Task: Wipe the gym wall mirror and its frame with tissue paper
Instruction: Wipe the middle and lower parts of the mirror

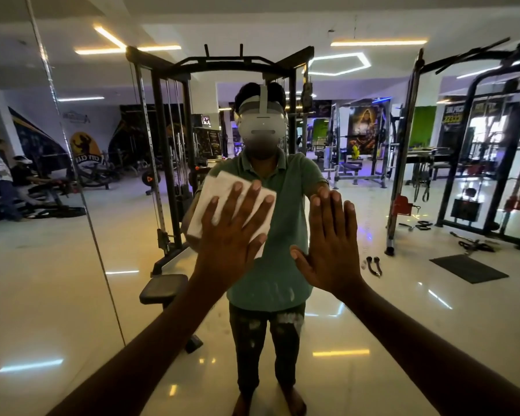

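White tissue paper (222,202) lies flat against the gym wall mirror (403,295), pinned under the spread fingers of the left hand (231,235). Just right of the tissue, the right hand (330,244) presses bare and open-palmed on the glass, holding nothing. That bare palm risks leaving fresh smears on the pane, and the loosely pinned sheet could bunch or slip during a stroke; the seam (72,163) well left of the tissue looks untouched.
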The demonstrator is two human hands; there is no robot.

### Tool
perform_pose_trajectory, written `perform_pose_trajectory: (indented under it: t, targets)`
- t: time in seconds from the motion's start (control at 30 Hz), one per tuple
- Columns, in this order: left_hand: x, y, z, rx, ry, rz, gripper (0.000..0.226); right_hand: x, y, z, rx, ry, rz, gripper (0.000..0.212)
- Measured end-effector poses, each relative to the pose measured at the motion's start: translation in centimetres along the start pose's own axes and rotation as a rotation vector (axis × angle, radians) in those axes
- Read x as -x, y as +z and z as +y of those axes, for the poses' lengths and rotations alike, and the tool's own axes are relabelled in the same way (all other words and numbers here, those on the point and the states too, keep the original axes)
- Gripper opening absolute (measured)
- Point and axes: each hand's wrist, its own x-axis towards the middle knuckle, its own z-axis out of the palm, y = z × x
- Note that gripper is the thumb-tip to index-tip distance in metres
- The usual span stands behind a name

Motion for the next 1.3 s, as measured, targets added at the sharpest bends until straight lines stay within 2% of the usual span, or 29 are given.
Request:
perform_pose_trajectory:
  t: [0.1,0.33,0.57,0.83,0.93,1.07,1.3]
  targets:
    - [4.0,0.6,-1.4,-0.020,-0.003,-0.034,0.069,0.0,0.0,-0.4,0.014,0.019,0.002,0.095]
    - [-1.7,0.2,1.0,0.029,-0.054,0.017,0.069,0.0,0.0,-0.4,0.045,0.011,-0.015,0.094]
    - [2.1,0.9,1.8,0.036,-0.072,0.017,0.070,-0.1,-0.3,-0.5,0.020,-0.004,0.007,0.093]
    - [-6.5,-1.2,1.5,0.022,-0.252,0.085,0.070,-0.1,-0.2,-0.5,0.019,0.006,-0.004,0.093]
    - [-2.9,0.1,2.8,0.034,-0.267,0.063,0.073,-0.2,-0.3,-0.3,-0.001,-0.014,0.010,0.092]
    - [2.2,1.6,3.5,0.057,-0.198,0.020,0.074,-0.1,-0.3,-0.5,-0.001,-0.004,0.010,0.092]
    - [-7.5,-1.5,-0.1,0.017,-0.303,0.102,0.069,0.0,-0.3,-0.4,-0.024,0.001,0.017,0.091]
